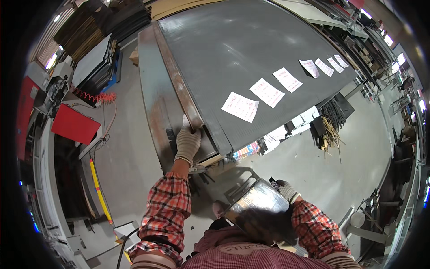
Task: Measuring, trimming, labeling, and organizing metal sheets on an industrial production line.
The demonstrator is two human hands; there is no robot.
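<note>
My left hand, in a striped knit glove, closes around the near end of a long brown strip. This worn strip runs along the left side of a dark grey tabletop, beside a lower blue-grey and rusty ledge. To the right, my right hand, gloved too, is closed at the corner of a shiny silver-topped stool or box close to my body. Something small and dark shows at its fingertips, too unclear to name. Several white paper slips with red print lie in a row on the tabletop.
Left stand a red box, a coiled red air hose and stacked sheets. A yellow bar lies along the floor. Bundled dark and tan strips jut out below the table's right edge. Shelving lines the far right.
</note>
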